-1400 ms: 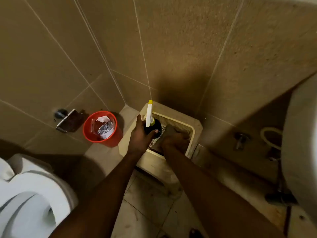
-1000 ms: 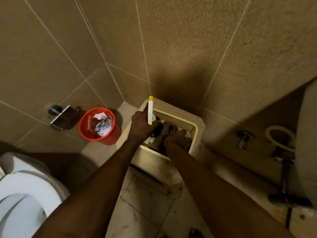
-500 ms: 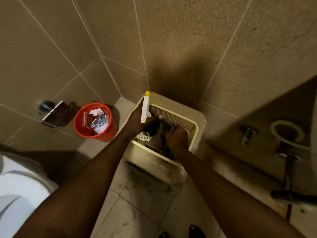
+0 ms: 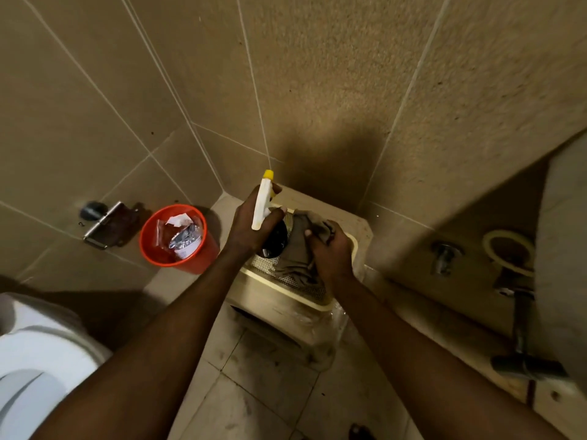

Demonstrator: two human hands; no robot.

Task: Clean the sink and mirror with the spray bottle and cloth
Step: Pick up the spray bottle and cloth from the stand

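Left hand (image 4: 251, 227) grips the spray bottle (image 4: 262, 201), nozzle up; right hand (image 4: 330, 252) clutches the cloth (image 4: 298, 258) over the stool (image 4: 286, 300), sink far right.

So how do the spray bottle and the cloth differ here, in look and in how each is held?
The spray bottle is rigid, with a white head, yellow nozzle and dark body; the cloth is soft, crumpled and grey-brown. The left hand grips the bottle at its neck, roughly upright; the right hand bunches the cloth, which drapes onto the stool. Both are held over that cream stool.
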